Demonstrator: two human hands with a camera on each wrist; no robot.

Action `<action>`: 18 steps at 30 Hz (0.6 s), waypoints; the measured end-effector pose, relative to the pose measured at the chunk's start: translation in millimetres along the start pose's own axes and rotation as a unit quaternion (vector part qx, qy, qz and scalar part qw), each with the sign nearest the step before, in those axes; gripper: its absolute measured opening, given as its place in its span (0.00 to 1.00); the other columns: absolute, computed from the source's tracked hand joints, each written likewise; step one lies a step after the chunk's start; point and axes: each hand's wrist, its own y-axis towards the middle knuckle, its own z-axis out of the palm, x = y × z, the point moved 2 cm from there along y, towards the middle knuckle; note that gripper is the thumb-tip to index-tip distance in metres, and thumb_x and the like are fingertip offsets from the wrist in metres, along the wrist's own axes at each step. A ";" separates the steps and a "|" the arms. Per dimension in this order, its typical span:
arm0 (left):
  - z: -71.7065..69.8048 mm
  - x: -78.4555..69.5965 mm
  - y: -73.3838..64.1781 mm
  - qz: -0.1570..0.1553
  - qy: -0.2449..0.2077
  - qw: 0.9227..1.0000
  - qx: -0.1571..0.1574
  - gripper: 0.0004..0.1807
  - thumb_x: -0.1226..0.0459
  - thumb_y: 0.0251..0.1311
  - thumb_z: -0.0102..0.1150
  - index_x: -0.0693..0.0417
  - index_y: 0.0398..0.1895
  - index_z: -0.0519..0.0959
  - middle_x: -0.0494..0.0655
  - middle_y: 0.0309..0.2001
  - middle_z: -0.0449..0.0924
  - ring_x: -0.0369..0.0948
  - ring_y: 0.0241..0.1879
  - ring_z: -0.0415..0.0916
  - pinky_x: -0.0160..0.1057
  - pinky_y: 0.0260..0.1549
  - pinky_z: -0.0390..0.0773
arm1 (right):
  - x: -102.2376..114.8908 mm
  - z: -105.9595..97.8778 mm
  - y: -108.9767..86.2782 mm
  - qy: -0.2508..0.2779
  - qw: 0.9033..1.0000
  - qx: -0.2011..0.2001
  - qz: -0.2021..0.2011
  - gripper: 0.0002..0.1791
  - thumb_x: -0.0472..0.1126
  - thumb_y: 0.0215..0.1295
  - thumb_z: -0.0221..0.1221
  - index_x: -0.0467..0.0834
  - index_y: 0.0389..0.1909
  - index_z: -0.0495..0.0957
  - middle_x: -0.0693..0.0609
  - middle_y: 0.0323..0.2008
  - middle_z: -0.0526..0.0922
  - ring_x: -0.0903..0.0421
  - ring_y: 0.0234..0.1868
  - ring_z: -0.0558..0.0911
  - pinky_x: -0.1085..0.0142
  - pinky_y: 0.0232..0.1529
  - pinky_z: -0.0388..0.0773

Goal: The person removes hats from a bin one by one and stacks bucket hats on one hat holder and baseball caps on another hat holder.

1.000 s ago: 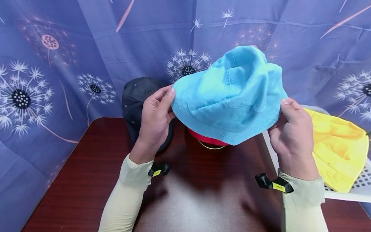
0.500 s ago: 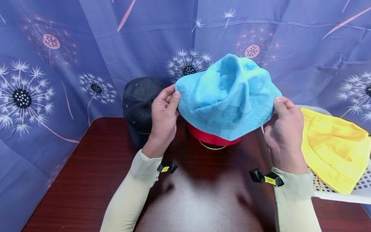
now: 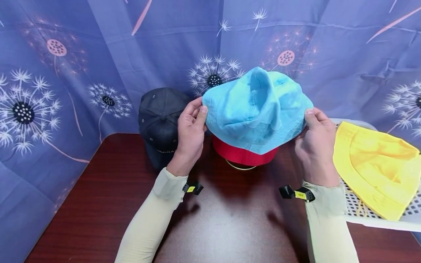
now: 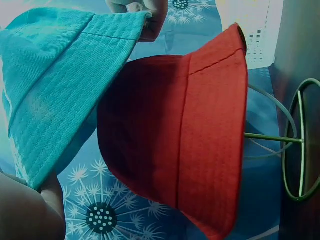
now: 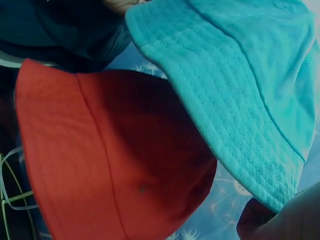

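Note:
A light blue bucket hat point(image 3: 250, 109) is stretched between both hands, its crown dented on top. My left hand point(image 3: 190, 133) pinches the left side of the brim, thumb on top. On the opposite side my right hand point(image 3: 317, 146) pinches the brim the same way. Right under it a red bucket hat point(image 4: 175, 135) sits on a gold wire stand point(image 4: 301, 145); the head view shows just its brim. In the right wrist view the blue brim slants over the crown of the red bucket hat point(image 5: 115, 155).
A black baseball cap point(image 3: 162, 120) stands left of my left hand. At the right, a yellow bucket hat point(image 3: 378, 168) lies in a white perforated basket point(image 3: 368, 220). Behind the dark wooden table point(image 3: 88, 204) hangs a blue dandelion-print curtain point(image 3: 164, 40).
Both hands have lowered the blue bucket hat slightly and drawn closer together, the right hand shifting left. More of the red brim shows beneath it, and more of the black cap and basket shows.

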 end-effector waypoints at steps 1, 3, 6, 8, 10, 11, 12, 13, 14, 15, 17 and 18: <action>0.3 1.3 -0.2 0.000 0.004 1.000 0.001 0.19 0.71 0.79 0.52 0.64 0.69 0.75 0.44 0.48 0.83 0.36 0.33 0.73 0.32 0.29 0.68 | -1.2 -0.9 1.4 0.000 1.000 -0.001 0.003 0.07 0.26 0.77 0.54 0.28 0.37 0.76 0.40 0.43 0.79 0.48 0.44 0.81 0.63 0.46 0.83; 1.0 4.6 -0.7 -0.003 0.010 1.000 0.004 0.20 0.71 0.79 0.51 0.64 0.70 0.74 0.46 0.50 0.83 0.36 0.34 0.72 0.32 0.29 0.68 | -3.8 -2.9 4.4 -0.003 1.000 0.000 0.009 0.07 0.26 0.78 0.54 0.28 0.37 0.76 0.40 0.43 0.78 0.49 0.44 0.81 0.63 0.46 0.83; 2.7 10.0 -1.1 -0.008 0.015 1.000 0.012 0.21 0.71 0.80 0.49 0.63 0.72 0.71 0.46 0.53 0.82 0.36 0.37 0.74 0.31 0.30 0.70 | -7.4 -5.7 8.8 -0.010 1.000 -0.004 0.015 0.07 0.27 0.78 0.54 0.29 0.37 0.76 0.41 0.43 0.78 0.50 0.45 0.80 0.63 0.46 0.83; 3.3 14.2 -1.5 -0.006 0.014 1.000 0.020 0.22 0.71 0.81 0.48 0.61 0.75 0.69 0.47 0.52 0.81 0.37 0.38 0.74 0.32 0.31 0.71 | -9.9 -7.2 11.2 -0.024 1.000 -0.011 0.015 0.07 0.28 0.78 0.54 0.29 0.38 0.77 0.42 0.44 0.78 0.50 0.45 0.80 0.64 0.46 0.82; 3.6 17.9 -1.7 0.001 0.014 0.999 0.029 0.24 0.72 0.81 0.47 0.56 0.76 0.67 0.48 0.50 0.80 0.38 0.39 0.75 0.32 0.32 0.72 | -12.4 -8.6 13.4 -0.037 0.999 -0.022 0.016 0.07 0.29 0.79 0.54 0.30 0.38 0.77 0.43 0.45 0.77 0.51 0.46 0.79 0.65 0.47 0.82; 3.7 19.7 -1.7 0.006 0.013 0.999 0.032 0.24 0.72 0.81 0.46 0.54 0.77 0.67 0.49 0.49 0.79 0.39 0.39 0.75 0.33 0.32 0.72 | -13.7 -9.2 14.5 -0.044 0.998 -0.029 0.017 0.07 0.29 0.79 0.54 0.30 0.39 0.77 0.43 0.45 0.77 0.51 0.46 0.79 0.65 0.47 0.82; 3.8 21.5 -1.5 0.010 0.013 0.999 0.034 0.25 0.73 0.81 0.45 0.52 0.77 0.67 0.50 0.48 0.79 0.40 0.39 0.74 0.34 0.33 0.72 | -14.9 -9.7 15.5 -0.051 0.998 -0.036 0.017 0.07 0.30 0.79 0.55 0.30 0.39 0.78 0.43 0.45 0.77 0.52 0.46 0.79 0.66 0.46 0.82; 3.8 23.5 -1.2 0.013 0.018 0.999 0.035 0.24 0.73 0.81 0.45 0.51 0.76 0.69 0.50 0.49 0.79 0.41 0.39 0.73 0.35 0.33 0.71 | -16.1 -10.2 16.7 -0.059 0.997 -0.043 0.018 0.07 0.30 0.79 0.55 0.31 0.39 0.78 0.43 0.45 0.76 0.52 0.46 0.79 0.66 0.46 0.82; 4.1 25.1 -1.1 0.014 0.023 0.999 0.036 0.23 0.73 0.81 0.44 0.50 0.74 0.70 0.49 0.52 0.79 0.41 0.41 0.73 0.35 0.34 0.71 | -17.5 -10.9 18.0 -0.064 0.997 -0.050 0.019 0.07 0.30 0.79 0.55 0.31 0.39 0.78 0.44 0.45 0.76 0.52 0.46 0.78 0.67 0.46 0.82; 4.4 26.8 -1.0 0.014 0.027 0.999 0.036 0.23 0.73 0.81 0.43 0.51 0.73 0.72 0.48 0.55 0.79 0.40 0.45 0.74 0.34 0.37 0.73 | -18.6 -11.7 19.1 -0.070 0.996 -0.057 0.021 0.07 0.30 0.79 0.55 0.31 0.39 0.78 0.44 0.45 0.76 0.52 0.46 0.78 0.67 0.47 0.81; 5.1 30.7 -0.9 0.007 0.035 0.999 0.034 0.22 0.74 0.81 0.42 0.53 0.71 0.74 0.46 0.62 0.78 0.40 0.54 0.75 0.34 0.46 0.77 | -20.9 -13.5 21.6 -0.081 0.994 -0.072 0.026 0.07 0.31 0.79 0.55 0.32 0.40 0.79 0.44 0.47 0.75 0.53 0.48 0.79 0.68 0.49 0.81; 5.6 32.4 -0.9 0.002 0.039 0.999 0.033 0.22 0.74 0.81 0.41 0.55 0.71 0.75 0.45 0.66 0.76 0.40 0.59 0.75 0.35 0.53 0.77 | -21.9 -14.5 22.7 -0.086 0.993 -0.078 0.030 0.07 0.31 0.79 0.54 0.33 0.40 0.79 0.45 0.48 0.75 0.54 0.49 0.78 0.68 0.51 0.80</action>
